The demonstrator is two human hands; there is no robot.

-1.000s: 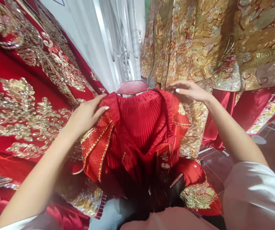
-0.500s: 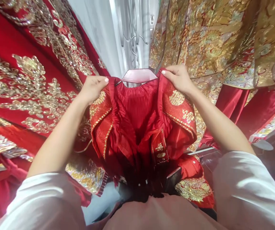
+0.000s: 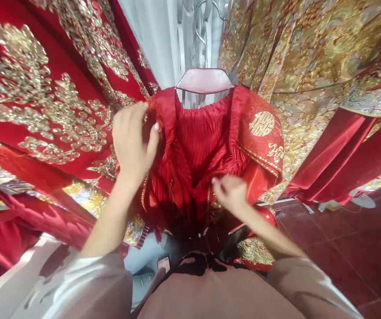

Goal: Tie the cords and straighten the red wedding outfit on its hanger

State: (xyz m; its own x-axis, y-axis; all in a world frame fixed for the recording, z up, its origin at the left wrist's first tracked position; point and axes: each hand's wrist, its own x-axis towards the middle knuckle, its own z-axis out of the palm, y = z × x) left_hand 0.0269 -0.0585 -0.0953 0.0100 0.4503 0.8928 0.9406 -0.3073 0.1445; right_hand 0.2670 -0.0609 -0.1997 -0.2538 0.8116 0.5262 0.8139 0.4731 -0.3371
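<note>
A red pleated garment (image 3: 206, 133) with gold embroidery and beaded edging hangs on a pink hanger (image 3: 206, 80) with a metal hook, just in front of me. My left hand (image 3: 132, 141) is at the left shoulder of the garment, its thumb apart from the fingers and nothing seen pinched between them. Over the lower right of the garment's front is my right hand (image 3: 232, 192), with curled fingers smeared by motion. Whether it grips any cloth cannot be made out. On the right shoulder panel (image 3: 261, 124) a round gold emblem shows uncovered.
Red cloth with gold sequins (image 3: 77, 102) hangs close at the left. Gold brocade garments (image 3: 309, 48) hang at the right, red fabric below them. White drapery (image 3: 153, 40) is behind the hanger. Dark red floor tiles (image 3: 336, 239) show at lower right.
Both hands have let go of the garment's shoulders. The left has slid down slightly with its fingers opened; the right has dropped to the front. The hanger now rests higher in view.
</note>
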